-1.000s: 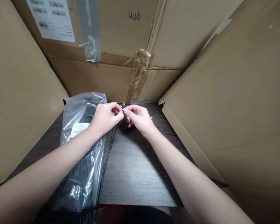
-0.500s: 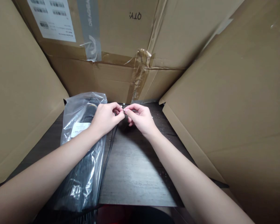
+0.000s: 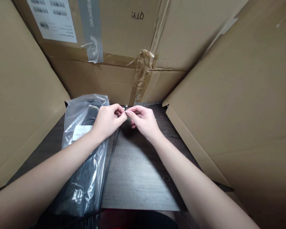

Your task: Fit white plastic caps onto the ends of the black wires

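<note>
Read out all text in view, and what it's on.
"QTY:", upside down, on the back cardboard box.
"DRA...", sideways, on its grey tape; the rest unclear.
Barcode label on that box: small print unreadable.
Paper label on the clear bag: too blurred.

The only view looks from the wearer's head, forward and steeply down over the table [image 3: 133,178], near enough that the left hand [image 3: 108,118] and right hand [image 3: 145,121] meet mid-frame, a carton [image 3: 119,35] behind.

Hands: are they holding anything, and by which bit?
The right hand seems to pinch a tiny white piece beside the left hand; which part, I can't tell.
</note>
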Motion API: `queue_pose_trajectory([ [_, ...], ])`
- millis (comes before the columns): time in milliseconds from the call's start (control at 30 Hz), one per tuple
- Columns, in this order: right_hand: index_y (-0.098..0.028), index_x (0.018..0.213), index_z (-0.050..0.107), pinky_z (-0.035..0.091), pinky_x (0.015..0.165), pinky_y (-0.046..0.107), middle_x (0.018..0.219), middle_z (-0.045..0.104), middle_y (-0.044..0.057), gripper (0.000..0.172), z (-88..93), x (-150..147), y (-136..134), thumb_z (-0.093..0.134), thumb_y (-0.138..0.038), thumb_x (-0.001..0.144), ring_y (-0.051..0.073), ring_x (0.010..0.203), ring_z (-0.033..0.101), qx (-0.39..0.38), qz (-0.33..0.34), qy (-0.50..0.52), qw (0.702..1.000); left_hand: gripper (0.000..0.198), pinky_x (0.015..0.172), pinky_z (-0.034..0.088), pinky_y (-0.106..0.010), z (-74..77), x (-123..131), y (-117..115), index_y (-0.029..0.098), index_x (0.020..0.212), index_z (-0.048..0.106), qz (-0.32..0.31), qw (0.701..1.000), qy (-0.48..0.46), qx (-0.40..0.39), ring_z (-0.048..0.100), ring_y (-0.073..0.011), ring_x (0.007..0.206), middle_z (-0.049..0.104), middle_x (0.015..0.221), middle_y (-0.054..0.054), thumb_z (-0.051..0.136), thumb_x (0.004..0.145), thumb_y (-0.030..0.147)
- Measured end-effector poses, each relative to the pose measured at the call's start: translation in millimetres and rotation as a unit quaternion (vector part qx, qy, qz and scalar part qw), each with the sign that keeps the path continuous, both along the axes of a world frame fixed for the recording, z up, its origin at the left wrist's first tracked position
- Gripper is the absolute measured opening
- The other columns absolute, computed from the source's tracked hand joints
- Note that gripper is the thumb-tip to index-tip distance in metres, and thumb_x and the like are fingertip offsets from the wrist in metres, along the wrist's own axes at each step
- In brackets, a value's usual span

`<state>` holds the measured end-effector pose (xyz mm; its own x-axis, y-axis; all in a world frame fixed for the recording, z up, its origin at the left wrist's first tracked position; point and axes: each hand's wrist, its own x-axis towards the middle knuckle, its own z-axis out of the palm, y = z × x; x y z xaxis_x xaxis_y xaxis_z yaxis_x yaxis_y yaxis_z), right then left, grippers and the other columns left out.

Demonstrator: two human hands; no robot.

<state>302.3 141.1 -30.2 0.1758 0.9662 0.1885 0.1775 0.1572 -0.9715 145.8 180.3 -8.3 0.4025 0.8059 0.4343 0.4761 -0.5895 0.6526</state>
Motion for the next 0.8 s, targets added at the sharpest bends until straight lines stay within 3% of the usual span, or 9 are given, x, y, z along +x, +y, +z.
queue_pose_trajectory([
  [333, -0.018, 0.081, 0.062, 0.051, 0.043, 0.024, 0.058, 0.056, -0.003, 0.029, -4.4, -0.8, 3.9, 0.07, -0.046, 0.078, 0.011, 0.049, 0.054, 0.002, 0.008, 0.022, 1.0, 0.018, 0.063, 0.043, -0.027, -3.8, 0.1, 3.9, 0.017, 0.072, 0.068, -0.041, 0.997, -0.038, -0.059, 0.059, -0.0147, 0.064, 0.07, 0.069, -0.001, 0.06, 0.079, 0.032],
  [800, -0.019, 0.079, 0.058, 0.05, 0.041, 0.019, 0.056, 0.054, -0.006, 0.028, -8.0, -7.1, 4.7, 0.074, -0.042, 0.077, 0.009, 0.049, 0.053, -0.011, 0.008, 0.114, 0.993, 0.016, 0.066, 0.044, -0.028, -4.6, 0.5, 6.8, 0.017, 0.075, 0.068, -0.067, 0.994, -0.045, -0.077, 0.06, -0.0147, 0.066, 0.07, 0.071, 0.0, 0.061, 0.079, 0.031],
])
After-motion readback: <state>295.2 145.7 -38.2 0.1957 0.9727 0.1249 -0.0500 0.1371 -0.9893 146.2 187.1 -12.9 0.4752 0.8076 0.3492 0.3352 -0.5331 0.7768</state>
